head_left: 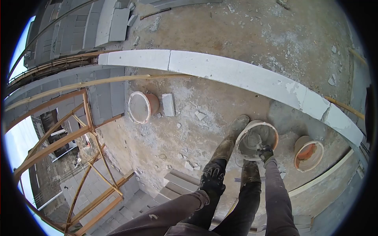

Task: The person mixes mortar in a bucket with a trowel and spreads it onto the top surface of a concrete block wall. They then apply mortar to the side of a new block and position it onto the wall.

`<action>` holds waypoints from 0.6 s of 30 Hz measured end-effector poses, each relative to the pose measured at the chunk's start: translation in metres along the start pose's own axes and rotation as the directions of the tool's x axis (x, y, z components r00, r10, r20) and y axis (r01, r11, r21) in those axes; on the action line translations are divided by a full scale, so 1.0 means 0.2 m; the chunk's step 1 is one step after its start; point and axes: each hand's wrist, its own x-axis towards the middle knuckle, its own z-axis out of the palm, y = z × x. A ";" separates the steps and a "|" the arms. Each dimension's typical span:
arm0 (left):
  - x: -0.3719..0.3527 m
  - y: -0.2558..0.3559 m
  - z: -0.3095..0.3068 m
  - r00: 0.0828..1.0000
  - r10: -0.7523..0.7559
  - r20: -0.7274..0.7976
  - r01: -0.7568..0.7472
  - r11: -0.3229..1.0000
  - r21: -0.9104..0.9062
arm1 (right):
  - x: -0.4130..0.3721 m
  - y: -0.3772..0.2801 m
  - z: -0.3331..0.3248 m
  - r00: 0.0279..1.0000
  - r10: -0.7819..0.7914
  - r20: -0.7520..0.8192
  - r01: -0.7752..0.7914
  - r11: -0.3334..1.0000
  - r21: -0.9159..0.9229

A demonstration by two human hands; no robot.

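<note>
My right hand (266,152), in a dark glove, is closed at the near rim of a bucket (276,138). It grips what looks like a mortar-coated trowel (255,141), whose blade lies in the wet grey mortar (247,149) inside. The glove hides most of the handle. My left hand (213,180), also gloved, rests on my left knee with its fingers spread and nothing in it. One muddy boot (237,128) stands left of the bucket; the other boot (250,172) is just below it.
A white block wall (232,73) runs across beyond the bucket. To the left stand another grey-filled bucket (138,108) and a loose block (168,105). An orange-lined bucket (309,155) sits to the right. Stacked blocks (177,183), rubble (200,115) and a timber frame (88,129) are around me.
</note>
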 end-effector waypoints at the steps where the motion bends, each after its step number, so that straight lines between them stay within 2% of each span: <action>1: -0.01 0.00 0.04 0.999 -0.006 -0.031 0.006 1.000 0.003 | 0.02 0.02 -0.06 0.975 0.135 0.174 -0.221 0.625 0.749; 2: -0.01 0.00 0.04 0.999 -0.006 -0.048 0.006 1.000 0.000 | -0.02 -0.15 -0.20 0.976 0.204 -0.075 -0.129 0.823 0.554; 3: -0.02 0.00 0.04 0.998 -0.005 -0.064 0.005 1.000 -0.004 | 0.00 -0.05 -0.04 0.975 0.170 -0.144 -0.123 0.949 0.290; 4: -0.02 0.00 0.03 0.998 -0.005 -0.070 0.004 1.000 -0.011 | 0.01 0.06 0.13 0.968 0.134 -0.212 -0.144 0.989 -0.031; 5: -0.02 0.00 0.03 0.998 -0.013 -0.065 0.012 1.000 -0.022 | 0.04 0.20 0.32 0.955 0.098 -0.279 -0.188 0.930 -0.315; 8: -0.02 0.01 0.03 0.999 -0.033 -0.003 0.033 0.998 -0.054 | 0.03 0.01 0.15 0.999 0.020 -0.043 -0.037 0.896 -0.444; 9: -0.02 0.01 0.03 0.999 -0.039 0.031 0.041 0.997 -0.071 | 0.01 -0.06 0.06 0.999 -0.001 0.040 0.020 0.880 -0.475; 10: -0.02 0.01 0.03 0.996 -0.050 0.067 0.056 0.995 -0.088 | -0.02 -0.10 -0.09 0.968 0.236 0.081 -0.240 0.970 0.044; 11: -0.01 0.01 0.03 0.992 -0.057 0.109 0.068 0.992 -0.109 | -0.03 -0.18 -0.20 0.884 0.403 0.236 -0.465 0.714 0.523; 12: -0.01 0.01 0.02 0.986 -0.063 0.153 0.084 0.987 -0.137 | -0.03 -0.18 -0.16 0.944 0.331 0.011 -0.301 0.846 0.440; 13: -0.01 0.01 0.02 0.978 -0.071 0.195 0.104 0.981 -0.161 | -0.04 -0.21 -0.05 0.945 0.327 0.014 -0.300 0.848 0.436; 14: 0.00 0.01 0.00 0.969 -0.077 0.237 0.119 0.978 -0.170 | -0.07 -0.26 0.10 0.914 0.351 -0.203 -0.360 0.933 -0.004; 15: 0.01 0.02 -0.02 0.958 -0.084 0.275 0.135 0.975 -0.174 | -0.07 -0.26 0.13 0.899 0.315 -0.304 -0.390 0.892 -0.227; 16: 0.01 0.03 -0.04 0.949 -0.084 0.303 0.137 0.978 -0.158 | -0.08 -0.25 0.15 0.873 0.276 -0.402 -0.445 0.789 -0.425; 17: 0.02 0.03 -0.06 0.940 -0.084 0.332 0.138 0.980 -0.141 | -0.05 -0.22 0.08 0.882 0.420 -0.214 -0.451 0.883 -0.130; 18: 0.02 0.03 -0.07 0.922 -0.091 0.377 0.141 0.984 -0.108 | 0.00 -0.21 -0.01 0.876 0.482 0.012 -0.476 0.861 0.178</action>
